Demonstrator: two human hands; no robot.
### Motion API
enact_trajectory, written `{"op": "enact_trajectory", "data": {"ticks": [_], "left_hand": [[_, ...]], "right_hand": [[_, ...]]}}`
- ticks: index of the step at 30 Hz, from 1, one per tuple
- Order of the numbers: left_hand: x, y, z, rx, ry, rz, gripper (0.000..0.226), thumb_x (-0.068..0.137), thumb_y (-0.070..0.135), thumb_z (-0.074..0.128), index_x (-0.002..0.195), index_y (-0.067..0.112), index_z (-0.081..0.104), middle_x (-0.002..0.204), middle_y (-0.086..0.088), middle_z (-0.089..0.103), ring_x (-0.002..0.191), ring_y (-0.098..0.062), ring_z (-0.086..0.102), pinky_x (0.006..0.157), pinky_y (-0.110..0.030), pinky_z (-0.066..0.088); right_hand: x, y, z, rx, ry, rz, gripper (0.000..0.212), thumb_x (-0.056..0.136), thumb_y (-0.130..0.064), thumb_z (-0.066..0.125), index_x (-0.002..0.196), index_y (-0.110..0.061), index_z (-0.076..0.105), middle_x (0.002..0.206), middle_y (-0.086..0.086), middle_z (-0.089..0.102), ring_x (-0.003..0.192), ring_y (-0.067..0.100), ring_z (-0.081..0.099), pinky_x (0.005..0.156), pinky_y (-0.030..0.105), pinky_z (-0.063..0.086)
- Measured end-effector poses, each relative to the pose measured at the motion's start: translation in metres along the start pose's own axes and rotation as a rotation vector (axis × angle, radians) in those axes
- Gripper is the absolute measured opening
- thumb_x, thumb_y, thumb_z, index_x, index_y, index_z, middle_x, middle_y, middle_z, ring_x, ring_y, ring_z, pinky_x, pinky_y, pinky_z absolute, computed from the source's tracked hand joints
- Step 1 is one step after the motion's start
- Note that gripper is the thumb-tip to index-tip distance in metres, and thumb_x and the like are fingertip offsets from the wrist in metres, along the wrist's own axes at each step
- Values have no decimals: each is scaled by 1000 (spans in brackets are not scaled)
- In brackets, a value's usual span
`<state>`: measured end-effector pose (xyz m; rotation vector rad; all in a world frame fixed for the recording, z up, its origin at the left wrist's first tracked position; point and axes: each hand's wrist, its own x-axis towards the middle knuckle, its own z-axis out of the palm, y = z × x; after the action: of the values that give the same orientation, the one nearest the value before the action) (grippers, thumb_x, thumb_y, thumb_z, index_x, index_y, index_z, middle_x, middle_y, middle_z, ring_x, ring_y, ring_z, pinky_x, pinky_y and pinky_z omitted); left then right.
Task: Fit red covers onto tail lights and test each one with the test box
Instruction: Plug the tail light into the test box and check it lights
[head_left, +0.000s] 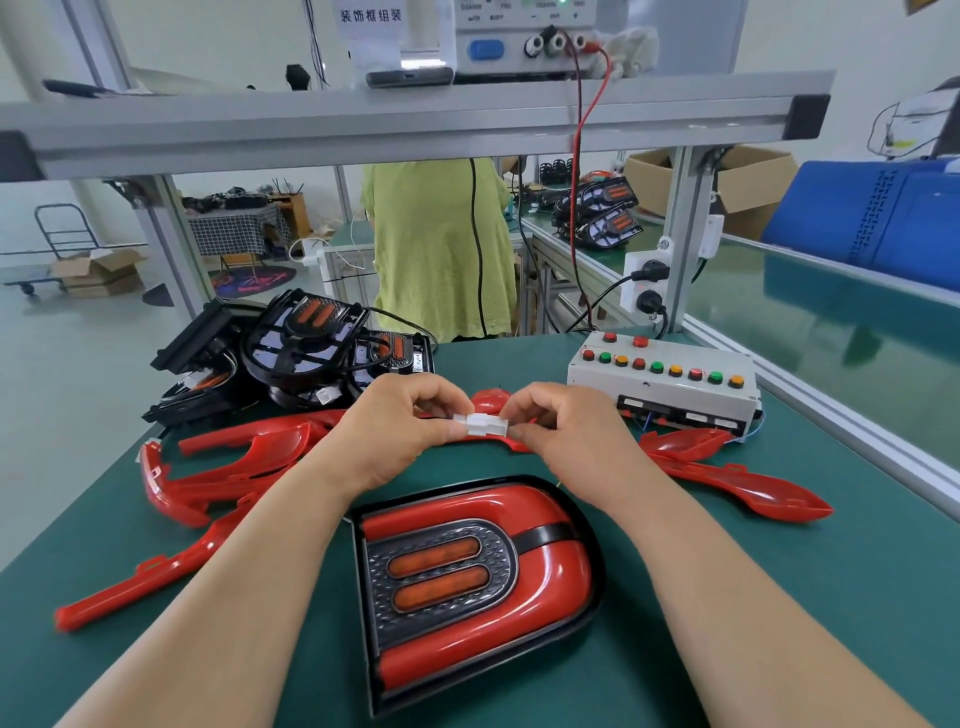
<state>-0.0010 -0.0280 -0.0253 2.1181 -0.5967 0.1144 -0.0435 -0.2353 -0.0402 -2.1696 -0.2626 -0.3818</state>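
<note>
My left hand (395, 431) and my right hand (566, 431) are bare, uncovered from the fingertips back over the knuckles to the wrists. My left forearm (234, 597) is bare too, along all of it that shows, from the wrist to the near left corner of the view. My right forearm (727, 597) is the same, uncovered down to the near right corner. Both look smooth and grow broader toward the near edge. The nail on my left thumb (456, 429) is cut short and plain, and so is the nail on my right thumb (516, 431). Low knuckle ridges cross the backs of both hands.
</note>
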Motion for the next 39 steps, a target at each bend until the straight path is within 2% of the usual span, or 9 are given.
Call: {"op": "enact_trajectory", "data": {"ticks": [4,7,10,15,26,30,34,37,39], "left_hand": [[-2,4,0,46,-17,15,20,79,10,80,81,30,75,74,11,68,69,2,57,70,-13,46],[-4,7,-1,62,-40,10,19,79,11,80,81,29,75,75,8,69,71,-3,59,73,-19,49],[-6,10,0,52,-41,22,21,79,8,80,80,28,74,72,13,67,70,-1,58,72,-16,48],[-9,12,2,5,-33,40,30,78,1,79,87,28,72,79,8,68,72,2,59,75,-12,49],[-11,14,1,-55,-56,4,31,77,-5,78,94,19,72,84,-1,67,76,-6,60,79,-19,52],[-10,11,3,-66,-58,-2,31,77,-7,77,94,19,71,85,-1,66,76,-4,59,78,-16,51],[-7,5,4,-52,-67,-11,28,82,1,76,97,23,71,87,2,68,77,-2,60,78,-13,49],[-5,2,1,63,-30,-51,24,86,17,75,106,29,70,101,8,69,92,-2,63,87,-17,47],[-7,5,-11,192,78,-84,10,88,30,71,98,30,72,97,7,70,90,-5,64,85,-23,48]], "right_hand": [[0,-1,-2,-15,-28,-4,15,83,-8,76,88,-23,75,76,-13,68,72,-2,61,70,10,45],[-2,-3,-2,-21,-58,-28,15,81,-6,77,86,-20,75,74,-16,67,69,-10,60,67,5,42],[-2,-6,-3,6,-61,-34,19,81,-6,77,93,-20,73,78,-12,71,72,-5,63,70,9,46],[-4,-7,-3,26,-58,-19,61,80,-10,79,132,-33,57,81,-12,74,80,2,66,76,9,45],[-4,-8,3,46,-58,-25,68,78,-7,80,137,-30,55,77,-14,74,79,0,66,78,8,43],[-4,-7,3,27,-57,-24,63,79,-8,79,135,-29,58,77,-14,74,78,-2,66,77,9,43],[0,-6,6,-35,-64,-10,37,84,-12,76,116,-28,68,77,-12,72,75,-3,64,71,11,45],[3,-1,6,-129,-70,34,22,85,-15,74,104,-26,70,80,-15,69,80,1,64,79,19,48],[5,5,4,-181,-26,87,18,85,-14,74,103,-20,72,83,-10,67,89,11,64,89,29,48]]}}
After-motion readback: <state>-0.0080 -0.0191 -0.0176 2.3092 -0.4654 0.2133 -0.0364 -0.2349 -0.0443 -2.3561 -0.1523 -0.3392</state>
